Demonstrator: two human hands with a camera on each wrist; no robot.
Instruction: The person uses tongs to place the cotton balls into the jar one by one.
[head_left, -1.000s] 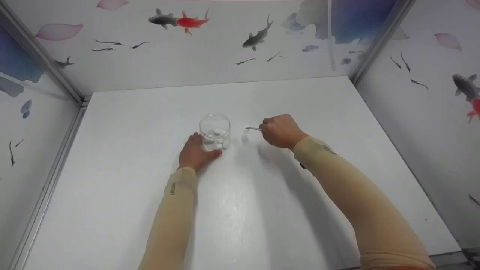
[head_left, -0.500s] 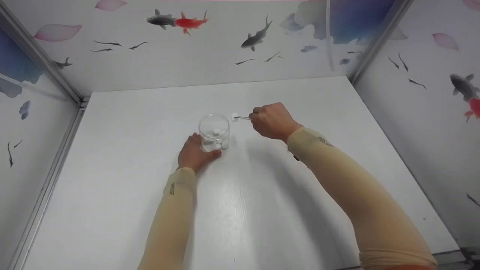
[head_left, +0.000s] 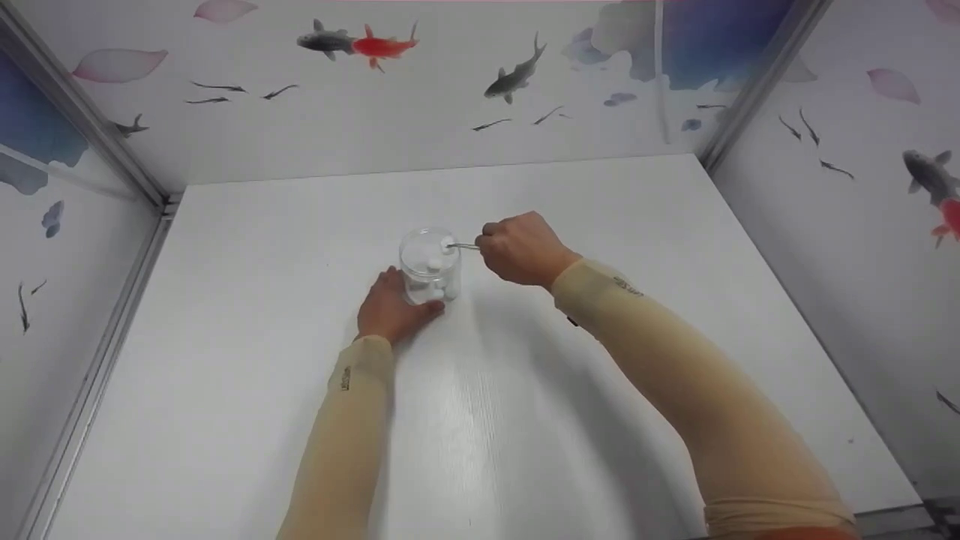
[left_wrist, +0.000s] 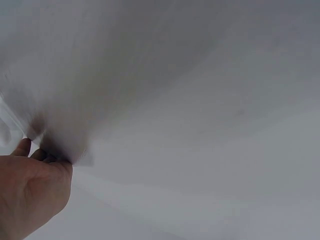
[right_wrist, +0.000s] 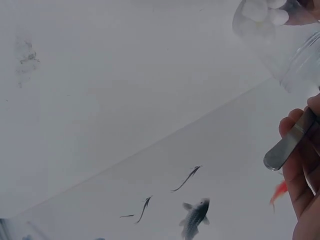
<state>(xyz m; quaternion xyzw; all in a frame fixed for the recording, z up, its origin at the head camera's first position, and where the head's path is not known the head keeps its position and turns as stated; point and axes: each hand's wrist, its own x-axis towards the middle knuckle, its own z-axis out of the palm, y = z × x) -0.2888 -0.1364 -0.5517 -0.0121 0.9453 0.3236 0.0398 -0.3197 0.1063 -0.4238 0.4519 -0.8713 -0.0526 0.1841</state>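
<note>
A clear round jar (head_left: pixel 430 277) stands open on the white table, with several white cotton balls (head_left: pixel 435 265) inside. My left hand (head_left: pixel 391 309) grips its lower left side, thumb across the front and fingers behind. In my right hand (head_left: pixel 521 249) are metal tweezers (head_left: pixel 466 247), pinched at the jar's right. Their tips hold a white cotton ball (head_left: pixel 448 244), which overlaps the right part of the jar's mouth in the head view. The right wrist view shows the tweezers' broad rounded end (right_wrist: pixel 284 151) sticking out of my fingers.
The white tabletop (head_left: pixel 225 315) spreads around both arms. Behind it rises a back wall (head_left: pixel 420 120) printed with fish, and similar panels with metal corner posts (head_left: pixel 112 135) close off the sides.
My right hand has moved left, first up and then slightly down, bringing the tweezers and cotton ball from the jar's right to over its mouth. My left hand stays on the jar.
</note>
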